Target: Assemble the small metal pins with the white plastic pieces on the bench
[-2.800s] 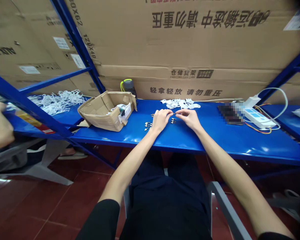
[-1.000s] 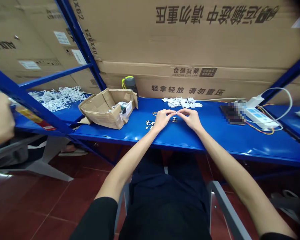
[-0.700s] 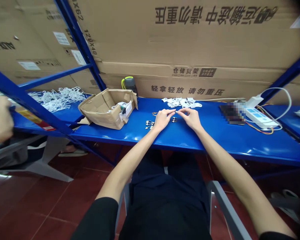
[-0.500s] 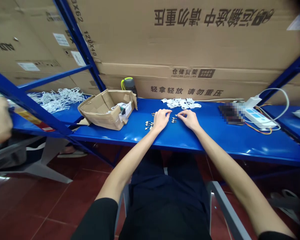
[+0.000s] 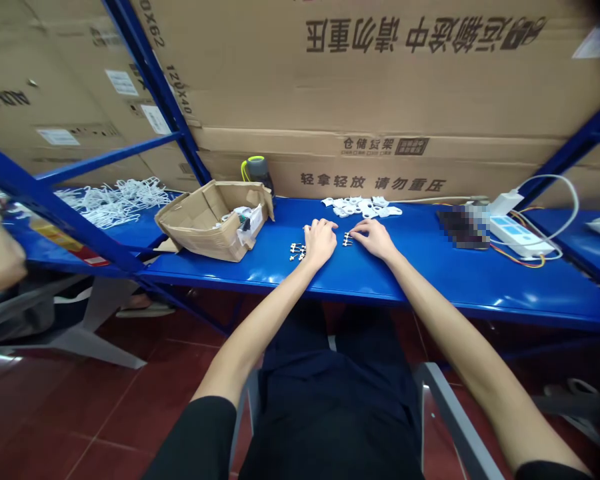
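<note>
Pin-like parts [image 5: 346,243] lie in a short row near the frame's centre. Both hands, fingertips meeting a second ago, are now apart: the left hand [image 5: 321,241], left of the row, is loosely spread, its grip hidden; the right hand [image 5: 374,238] is nearly pinched at the row's top, its hold unclear. Seemingly, one more piece has joined the row.
</note>
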Tool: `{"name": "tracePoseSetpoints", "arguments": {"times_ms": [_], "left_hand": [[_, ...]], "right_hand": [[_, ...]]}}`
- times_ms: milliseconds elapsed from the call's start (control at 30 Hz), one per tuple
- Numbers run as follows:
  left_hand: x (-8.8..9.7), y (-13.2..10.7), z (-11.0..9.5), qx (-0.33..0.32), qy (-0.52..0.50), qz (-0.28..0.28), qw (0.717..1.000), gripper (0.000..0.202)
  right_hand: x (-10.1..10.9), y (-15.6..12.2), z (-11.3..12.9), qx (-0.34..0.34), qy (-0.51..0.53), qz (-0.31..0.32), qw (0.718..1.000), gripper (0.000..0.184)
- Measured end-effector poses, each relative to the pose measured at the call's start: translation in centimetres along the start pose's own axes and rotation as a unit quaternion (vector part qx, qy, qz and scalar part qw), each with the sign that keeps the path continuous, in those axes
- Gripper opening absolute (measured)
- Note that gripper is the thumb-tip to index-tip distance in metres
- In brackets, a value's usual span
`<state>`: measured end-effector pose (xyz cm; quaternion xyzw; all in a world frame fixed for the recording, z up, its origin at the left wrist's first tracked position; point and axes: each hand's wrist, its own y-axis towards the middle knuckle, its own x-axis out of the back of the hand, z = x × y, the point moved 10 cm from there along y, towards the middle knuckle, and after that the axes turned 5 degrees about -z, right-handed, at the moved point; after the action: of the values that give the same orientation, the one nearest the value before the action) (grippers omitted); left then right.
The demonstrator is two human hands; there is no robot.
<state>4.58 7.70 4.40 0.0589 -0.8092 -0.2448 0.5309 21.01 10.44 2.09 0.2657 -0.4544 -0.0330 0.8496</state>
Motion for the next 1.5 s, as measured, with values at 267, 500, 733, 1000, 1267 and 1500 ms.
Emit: {"name": "tracePoseSetpoints", "arguments": {"times_ms": [267, 500, 733, 1000, 1267, 1500], "left_hand": [[-0.9, -0.4, -1.0, -0.050, 0.043, 0.022, 0.998, 0.035], [-0.6, -1.1, -1.7, -0.070, 0.087, 0.019, 0.994, 0.041], [-0.1, -0.4, -0.2, -0.052, 0.106, 0.016, 0.993, 0.041], [0.8, 0.1, 1.0, -0.020, 0.121, -0.008, 0.992, 0.038], [2.5, -2.5, -2.1, -0.079, 0.105, -0.022, 0.991, 0.044], [1.4, -8.3, -2.6, -0.070, 0.029, 0.068, 0.995, 0.059]], "right_hand": [[-0.2, -0.3, 0.2, 0.007, -0.019, 0.015, 1.000, 0.027], [1.1, -1.7, 1.4, -0.006, -0.096, 0.018, 0.995, 0.037], [3.2, -2.4, -0.3, -0.068, -0.171, -0.032, 0.982, 0.040], [4.5, -3.0, -2.0, -0.127, -0.219, -0.061, 0.966, 0.044], [4.1, -3.2, 2.6, -0.028, -0.200, -0.062, 0.977, 0.052], [3.2, -8.7, 5.9, -0.038, -0.199, -0.030, 0.979, 0.081]]}}
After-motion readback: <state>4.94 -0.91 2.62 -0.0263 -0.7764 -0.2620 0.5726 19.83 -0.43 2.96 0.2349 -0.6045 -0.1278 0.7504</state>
